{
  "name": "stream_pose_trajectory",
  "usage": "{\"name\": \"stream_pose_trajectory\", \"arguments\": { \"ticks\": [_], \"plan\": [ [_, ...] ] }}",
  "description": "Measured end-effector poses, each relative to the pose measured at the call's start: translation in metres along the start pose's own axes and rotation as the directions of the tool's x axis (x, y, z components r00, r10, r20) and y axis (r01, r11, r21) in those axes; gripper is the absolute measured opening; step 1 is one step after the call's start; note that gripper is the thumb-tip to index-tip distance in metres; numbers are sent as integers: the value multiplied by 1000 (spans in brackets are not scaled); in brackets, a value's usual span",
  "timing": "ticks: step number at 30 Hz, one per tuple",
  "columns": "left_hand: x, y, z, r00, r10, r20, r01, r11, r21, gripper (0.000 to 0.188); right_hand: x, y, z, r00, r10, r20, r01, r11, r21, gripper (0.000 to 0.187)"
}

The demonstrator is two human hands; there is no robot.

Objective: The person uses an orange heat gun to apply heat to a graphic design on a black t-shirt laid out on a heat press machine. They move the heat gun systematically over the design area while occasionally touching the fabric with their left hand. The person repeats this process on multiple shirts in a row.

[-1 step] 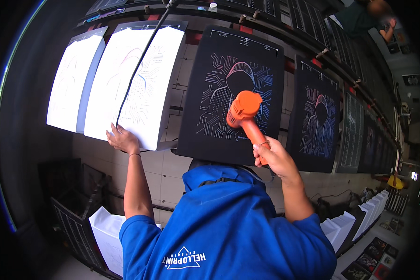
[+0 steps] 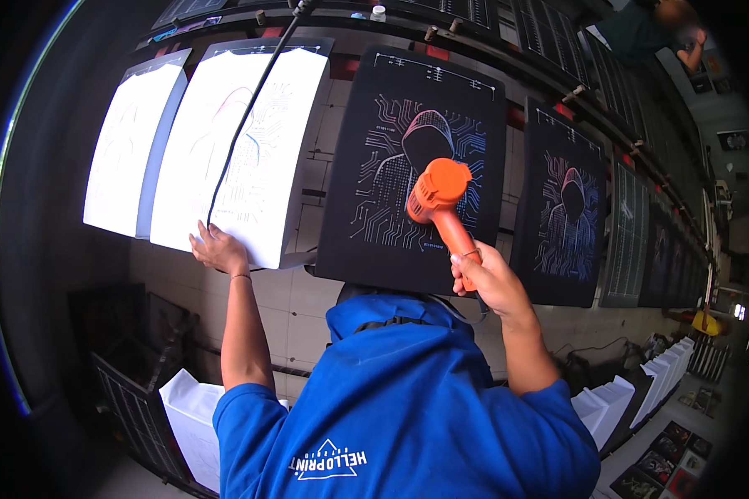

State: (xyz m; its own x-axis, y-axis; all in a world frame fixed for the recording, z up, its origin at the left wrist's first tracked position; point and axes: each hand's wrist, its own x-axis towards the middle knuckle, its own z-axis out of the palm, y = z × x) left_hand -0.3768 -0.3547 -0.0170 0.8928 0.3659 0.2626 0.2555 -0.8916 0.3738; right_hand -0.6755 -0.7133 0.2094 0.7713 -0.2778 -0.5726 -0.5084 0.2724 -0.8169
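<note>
Orange plastic gun-shaped blower point(image 2: 441, 191) in my right hand point(image 2: 493, 279), over a black fabric panel point(image 2: 387, 179).
Right fingers curled closed round its handle; blower head just beyond them, hiding part of the panel's pale hooded-figure print. Left hand point(image 2: 220, 250), fingers loosely spread, at the near edge of a white fabric panel point(image 2: 266, 187), its print washed out by glare. Thin black cord point(image 2: 242, 127) reaches those fingertips; whether pinched, cannot tell. Fine marks beyond both hands illegible; white block lettering point(image 2: 328, 462) legible, upside down, on my blue cloth shirt point(image 2: 441, 399), nearer than either hand.
</note>
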Motion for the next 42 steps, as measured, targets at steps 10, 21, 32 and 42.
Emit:
{"name": "stream_pose_trajectory", "arguments": {
  "ticks": [10, 21, 32, 42],
  "plan": [
    [1, -1, 0, 1000, 14, -15, -13, 1000, 10, 43, -15, 3, -13, 998, 53, 21, -52, 998, -34, 26],
    [1, -7, 3, 999, 29, -38, -29, 1000, 12, 44, -34, -2, -30, 986, 151, 67, -147, 987, -58, 31],
    [-1, 1, -4, 1000, 9, -7, -9, 1000, -8, 46, -4, -3, -21, 998, -11, -66, 7, 999, -54, 32],
    [0, -4, 0, 1000, 13, -5, -13, 1000, -1, 46, -33, 17, -30, 997, 32, -70, -29, 999, 42, 28]
  ]
}}
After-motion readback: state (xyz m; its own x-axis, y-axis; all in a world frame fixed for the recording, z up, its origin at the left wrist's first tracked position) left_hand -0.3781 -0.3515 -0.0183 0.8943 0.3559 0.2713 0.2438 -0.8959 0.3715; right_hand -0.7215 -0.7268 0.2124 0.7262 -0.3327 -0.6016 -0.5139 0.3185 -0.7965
